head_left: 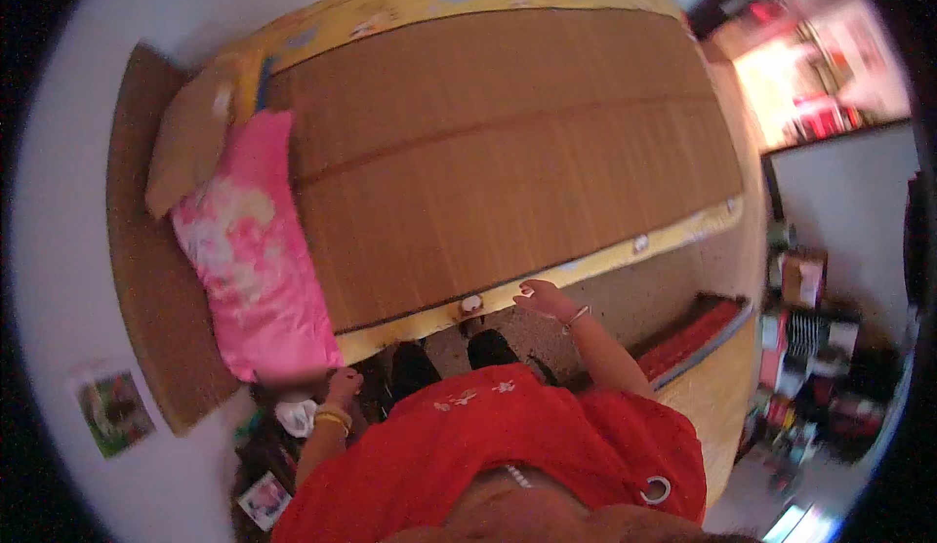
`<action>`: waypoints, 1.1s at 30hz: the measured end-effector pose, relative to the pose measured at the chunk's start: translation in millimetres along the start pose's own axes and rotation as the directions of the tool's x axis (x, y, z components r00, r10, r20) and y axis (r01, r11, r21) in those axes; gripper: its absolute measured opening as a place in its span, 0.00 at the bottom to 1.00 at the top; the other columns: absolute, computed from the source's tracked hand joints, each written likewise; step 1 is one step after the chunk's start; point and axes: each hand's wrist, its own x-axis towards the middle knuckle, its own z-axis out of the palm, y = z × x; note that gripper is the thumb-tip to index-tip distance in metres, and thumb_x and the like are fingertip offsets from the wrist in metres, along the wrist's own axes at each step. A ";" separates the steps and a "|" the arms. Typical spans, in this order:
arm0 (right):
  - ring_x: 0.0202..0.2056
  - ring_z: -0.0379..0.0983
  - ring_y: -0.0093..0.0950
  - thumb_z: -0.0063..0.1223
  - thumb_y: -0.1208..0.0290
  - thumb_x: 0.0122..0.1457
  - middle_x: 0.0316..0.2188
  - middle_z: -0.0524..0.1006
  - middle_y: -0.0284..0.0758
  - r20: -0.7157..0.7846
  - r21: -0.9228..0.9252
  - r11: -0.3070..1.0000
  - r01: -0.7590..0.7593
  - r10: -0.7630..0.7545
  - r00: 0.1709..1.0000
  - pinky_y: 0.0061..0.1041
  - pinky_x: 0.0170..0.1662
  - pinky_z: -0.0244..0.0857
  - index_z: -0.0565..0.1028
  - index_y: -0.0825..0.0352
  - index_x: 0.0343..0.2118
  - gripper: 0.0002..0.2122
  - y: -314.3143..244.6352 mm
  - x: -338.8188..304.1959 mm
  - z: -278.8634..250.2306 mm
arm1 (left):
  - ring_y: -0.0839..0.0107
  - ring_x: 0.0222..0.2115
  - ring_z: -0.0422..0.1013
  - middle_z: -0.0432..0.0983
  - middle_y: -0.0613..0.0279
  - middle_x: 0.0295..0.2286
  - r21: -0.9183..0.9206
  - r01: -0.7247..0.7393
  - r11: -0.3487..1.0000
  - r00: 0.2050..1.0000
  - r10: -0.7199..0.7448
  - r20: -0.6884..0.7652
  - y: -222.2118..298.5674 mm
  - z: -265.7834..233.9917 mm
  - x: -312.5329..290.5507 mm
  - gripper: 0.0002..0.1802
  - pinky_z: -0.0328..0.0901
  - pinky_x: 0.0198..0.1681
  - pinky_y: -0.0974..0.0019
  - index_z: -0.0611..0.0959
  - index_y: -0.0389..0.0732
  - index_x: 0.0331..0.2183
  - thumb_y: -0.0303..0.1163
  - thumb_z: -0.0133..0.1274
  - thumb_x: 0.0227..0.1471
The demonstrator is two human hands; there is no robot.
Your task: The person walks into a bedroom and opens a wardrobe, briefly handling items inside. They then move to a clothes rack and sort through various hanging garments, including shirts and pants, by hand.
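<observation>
A pink pillow (264, 260) with a pale flower pattern lies at the left end of the bed. Close beside its near corner is my left hand (344, 385), with a yellow bangle on the wrist; its fingers are blurred, and I cannot tell whether they touch the pillow. My right hand (545, 301), wearing a pale bangle, hangs by the bed's near edge with its fingers loosely bent and apart, nothing in them. A brown woven mat (508, 162) covers the bed, and the yellow patterned mattress (586, 268) shows along its edges.
A brown pillow (192, 133) leans on the brown headboard (146, 250). At lower left, a dark bedside stand holds a framed picture (264, 500) and a white item (296, 416). A red padded piece (688, 340) stands at right. Assorted clutter (805, 377) fills the far right.
</observation>
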 end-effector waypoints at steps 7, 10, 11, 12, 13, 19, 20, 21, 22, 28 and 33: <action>0.27 0.69 0.36 0.42 0.72 0.46 0.26 0.71 0.41 -0.586 -0.455 0.847 -0.274 -0.053 0.808 0.30 0.28 0.64 0.68 0.64 0.36 0.13 193.9 -260.3 -103.9 | 0.70 0.18 0.69 0.71 0.57 0.22 -0.455 -0.132 0.880 0.879 0.316 0.356 188.0 188.9 61.0 0.16 0.61 0.18 0.69 0.72 0.39 0.32 0.35 0.51 0.37; 0.26 0.69 0.37 0.43 0.65 0.44 0.24 0.72 0.42 -0.520 -0.249 0.678 -0.692 0.509 0.686 0.32 0.29 0.64 0.71 0.66 0.31 0.12 291.3 -342.5 -56.1 | 0.73 0.16 0.68 0.70 0.60 0.21 -0.513 -0.152 0.845 0.835 0.388 0.391 212.6 185.1 60.2 0.16 0.59 0.13 0.70 0.71 0.40 0.33 0.35 0.49 0.39; 0.26 0.69 0.39 0.44 0.62 0.43 0.23 0.72 0.42 -0.432 -0.179 0.573 -0.800 0.684 0.587 0.33 0.29 0.63 0.72 0.67 0.28 0.14 286.5 -360.5 -39.7 | 0.73 0.16 0.68 0.70 0.60 0.21 -0.421 -0.206 0.884 0.839 0.381 0.388 218.5 171.1 54.3 0.16 0.59 0.13 0.70 0.71 0.40 0.34 0.34 0.49 0.39; 0.26 0.69 0.40 0.44 0.59 0.42 0.23 0.72 0.43 -0.466 -0.124 0.534 -0.837 0.713 0.524 0.34 0.30 0.63 0.72 0.68 0.26 0.16 275.6 -374.3 -27.9 | 0.73 0.15 0.68 0.70 0.60 0.21 -0.339 -0.244 0.909 0.840 0.373 0.395 234.4 160.3 45.1 0.16 0.59 0.13 0.70 0.70 0.40 0.34 0.34 0.48 0.39; 0.26 0.69 0.41 0.44 0.56 0.41 0.22 0.72 0.44 -0.490 -0.064 0.483 -0.873 0.747 0.449 0.35 0.30 0.62 0.73 0.69 0.24 0.18 267.2 -393.5 -8.6 | 0.73 0.15 0.68 0.69 0.60 0.20 -0.251 -0.275 0.928 0.838 0.359 0.412 242.3 158.1 34.6 0.16 0.59 0.13 0.70 0.70 0.40 0.34 0.34 0.48 0.39; 0.28 0.68 0.41 0.45 0.57 0.41 0.23 0.71 0.45 -0.516 -0.067 0.752 -0.656 0.536 0.667 0.34 0.30 0.62 0.72 0.70 0.24 0.17 211.1 -372.5 59.2 | 0.66 0.13 0.67 0.65 0.56 0.18 -0.210 -0.313 0.926 0.851 0.372 0.371 221.0 158.9 33.3 0.22 0.61 0.11 0.64 0.63 0.38 0.37 0.29 0.48 0.36; 0.27 0.68 0.40 0.45 0.59 0.41 0.23 0.71 0.45 -0.512 -0.108 0.787 -0.608 0.480 0.712 0.33 0.29 0.62 0.71 0.70 0.23 0.16 211.8 -357.4 61.4 | 0.64 0.13 0.67 0.65 0.56 0.17 -0.212 -0.300 0.930 0.848 0.362 0.388 211.4 166.9 42.9 0.22 0.61 0.11 0.63 0.63 0.37 0.37 0.29 0.48 0.36; 0.26 0.68 0.40 0.46 0.60 0.42 0.23 0.71 0.45 -0.535 -0.080 0.872 -0.484 0.372 0.759 0.32 0.29 0.61 0.71 0.70 0.23 0.15 198.9 -347.4 61.0 | 0.66 0.13 0.66 0.64 0.58 0.17 -0.212 -0.219 0.952 0.832 0.296 0.469 199.4 173.1 56.5 0.19 0.59 0.11 0.65 0.65 0.38 0.35 0.34 0.47 0.38; 0.25 0.67 0.40 0.47 0.61 0.42 0.23 0.70 0.45 -0.566 -0.054 0.937 -0.345 0.255 0.784 0.31 0.28 0.61 0.71 0.70 0.23 0.14 176.5 -338.1 52.1 | 0.68 0.12 0.65 0.64 0.60 0.16 -0.202 -0.142 0.969 0.808 0.231 0.542 189.2 177.3 73.8 0.17 0.57 0.11 0.67 0.67 0.39 0.33 0.39 0.46 0.41; 0.25 0.67 0.38 0.49 0.62 0.41 0.20 0.71 0.42 -0.697 0.197 0.933 -0.300 0.349 0.626 0.30 0.29 0.61 0.70 0.70 0.21 0.14 152.3 -346.1 27.7 | 0.65 0.15 0.67 0.66 0.56 0.20 -0.074 -0.085 0.994 0.776 0.113 0.621 205.2 193.1 105.6 0.20 0.60 0.14 0.64 0.64 0.39 0.36 0.38 0.46 0.41; 0.29 0.68 0.37 0.50 0.62 0.41 0.25 0.72 0.42 -0.619 0.118 0.809 -0.576 0.513 0.594 0.29 0.33 0.62 0.71 0.69 0.29 0.15 221.8 -405.2 47.1 | 0.67 0.16 0.69 0.69 0.55 0.23 -0.054 -0.288 0.956 0.831 0.277 0.482 275.1 195.6 43.8 0.21 0.61 0.13 0.68 0.66 0.37 0.36 0.37 0.49 0.39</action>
